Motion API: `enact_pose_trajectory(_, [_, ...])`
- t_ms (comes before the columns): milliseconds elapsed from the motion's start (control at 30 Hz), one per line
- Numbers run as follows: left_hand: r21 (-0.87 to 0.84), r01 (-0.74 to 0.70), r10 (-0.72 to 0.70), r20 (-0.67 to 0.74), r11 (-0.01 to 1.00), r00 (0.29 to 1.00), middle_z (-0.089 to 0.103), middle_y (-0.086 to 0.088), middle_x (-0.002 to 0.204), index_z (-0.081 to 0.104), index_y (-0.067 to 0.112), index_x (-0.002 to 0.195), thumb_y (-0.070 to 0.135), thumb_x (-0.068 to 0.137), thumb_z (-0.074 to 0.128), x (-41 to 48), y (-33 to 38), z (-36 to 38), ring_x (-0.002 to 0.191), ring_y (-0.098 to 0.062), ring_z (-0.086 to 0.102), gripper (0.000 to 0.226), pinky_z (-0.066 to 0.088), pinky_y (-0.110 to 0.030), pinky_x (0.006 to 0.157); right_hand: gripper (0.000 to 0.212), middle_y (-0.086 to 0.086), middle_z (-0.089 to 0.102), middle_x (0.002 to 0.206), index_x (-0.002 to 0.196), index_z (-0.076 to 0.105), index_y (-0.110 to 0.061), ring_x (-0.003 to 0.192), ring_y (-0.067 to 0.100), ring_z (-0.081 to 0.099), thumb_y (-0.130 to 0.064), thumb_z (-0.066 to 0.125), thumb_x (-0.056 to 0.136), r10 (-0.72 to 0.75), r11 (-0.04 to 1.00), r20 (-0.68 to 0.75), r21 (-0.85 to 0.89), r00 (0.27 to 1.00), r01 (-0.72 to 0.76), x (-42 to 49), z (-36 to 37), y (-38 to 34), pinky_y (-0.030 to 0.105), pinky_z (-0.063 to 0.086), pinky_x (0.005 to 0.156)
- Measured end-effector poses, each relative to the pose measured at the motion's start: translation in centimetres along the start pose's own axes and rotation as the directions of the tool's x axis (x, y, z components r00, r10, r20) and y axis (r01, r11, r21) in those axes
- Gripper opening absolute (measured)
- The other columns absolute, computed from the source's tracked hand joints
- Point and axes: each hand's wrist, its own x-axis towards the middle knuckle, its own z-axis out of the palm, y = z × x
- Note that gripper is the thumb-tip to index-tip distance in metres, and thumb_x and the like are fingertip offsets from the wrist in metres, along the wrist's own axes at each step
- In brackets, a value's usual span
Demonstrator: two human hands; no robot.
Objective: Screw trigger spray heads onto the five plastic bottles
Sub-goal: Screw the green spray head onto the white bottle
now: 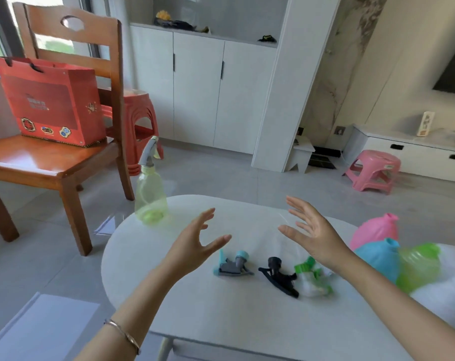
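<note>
Both hands hover over the white worktop (247, 316), empty and spread wide: the left hand (195, 243) and the right hand (313, 233) face each other palm to palm, fingers splayed, well apart and touching nothing. A thin bracelet (125, 334) circles the left wrist. At the far left edge of the worktop a pale yellow-green bottle (151, 196) stands upright with a grey spray head (149, 152) already on its neck. Below the hands, three loose heads lie in a row on the worktop: a grey and light blue head (231, 264) on the left, a black head (279, 277) in the middle, and a green and clear head (313, 278) on the right, just beside the black one and partly under the right forearm. At the right edge, three bottles without heads lie clustered together: a pink bottle (376, 229) farthest back, a blue bottle (380, 256) in front of it, and a green bottle (417, 267) touching the blue one on its right; this group is blurred. Off the worktop, a wooden chair (52, 162) at the left carries a red paper bag (52, 100), with a red stool (138, 126) behind it and a pink stool (374, 169) on the floor at the right.
</note>
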Motion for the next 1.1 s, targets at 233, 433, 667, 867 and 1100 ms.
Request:
enact_pose_trajectory(233, [-0.091,-0.100,0.119,0.238,0.991,0.964,0.042,0.013,0.149,0.031,0.029,0.148,0.067,0.069,0.060,1.0,6.8,11.7,0.128,-0.006,0.047,0.092,0.038,-0.016,0.095,0.064,-0.029,0.044,0.133,0.128,0.041,-0.048,0.130,-0.007,0.037,-0.045,0.069,0.070,-0.053,0.977,-0.254,-0.213,0.966,-0.002,-7.2,-10.0,0.6,0.024,0.026,0.111])
enact_pose_trajectory(433, [-0.141,-0.150,0.191,0.342,0.978,0.920,0.044,0.015,0.145,0.033,0.031,0.146,0.052,0.080,0.069,0.1,10.7,19.3,0.123,-0.004,0.047,0.078,0.036,-0.020,0.100,0.063,-0.028,0.044,0.128,0.130,0.045,-0.036,0.115,-0.029,0.033,-0.027,0.075,0.076,-0.108,0.955,-0.475,-0.295,0.873,-0.042,-11.5,-15.6,2.6,-0.007,0.023,0.089])
enact_pose_trajectory(667, [-0.130,-0.147,0.189,0.413,0.980,0.891,0.051,0.013,0.139,0.042,0.026,0.141,0.049,0.079,0.072,-0.9,12.4,23.9,0.117,-0.006,0.053,0.073,0.042,-0.024,0.100,0.080,-0.014,0.038,0.141,0.136,0.036,-0.032,0.132,-0.002,0.032,-0.024,0.080,0.071,0.104,0.976,-0.599,-0.092,0.794,-0.198,-14.7,-18.5,8.3,0.023,0.024,0.110])
enact_pose_trajectory(867, [-0.079,-0.145,0.165,0.443,0.986,0.881,0.051,0.014,0.136,0.045,0.028,0.136,0.050,0.079,0.070,-1.6,12.3,25.8,0.115,-0.006,0.054,0.066,0.044,-0.028,0.102,0.072,-0.004,0.053,0.131,0.129,0.043,-0.024,0.124,0.014,0.048,-0.018,0.082,0.069,0.349,0.934,-0.502,0.121,0.791,-0.335,-16.1,-17.5,13.4,0.025,0.037,0.096])
enact_pose_trajectory(1100, [-0.083,-0.146,0.168,0.479,0.986,0.861,0.051,0.011,0.136,0.046,0.026,0.136,0.047,0.083,0.068,-2.0,12.9,26.7,0.116,-0.007,0.053,0.062,0.043,-0.030,0.103,0.062,-0.001,0.063,0.113,0.118,0.053,-0.021,0.104,0.018,0.059,-0.022,0.084,0.065,0.371,0.909,-0.488,0.020,0.790,-0.415,-16.6,-17.0,13.9,0.036,0.048,0.090])
